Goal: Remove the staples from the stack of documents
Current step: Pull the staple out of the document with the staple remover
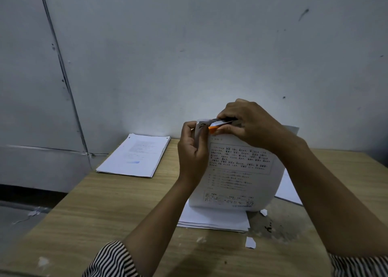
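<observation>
Document point(237, 171) upright: L hand point(192, 150) pinches top corner, R hand point(249, 123) grips orange staple remover point(214, 128).

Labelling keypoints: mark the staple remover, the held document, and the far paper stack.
staple remover point(213, 129), head view, its orange tip at the page corner.
held document point(237, 171), head view, middle of the printed page.
far paper stack point(136, 157), head view, top sheet.

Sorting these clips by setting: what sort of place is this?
Probably a plain office or study corner: a wooden desk against a bare wall, with stacks of printed papers.
</observation>
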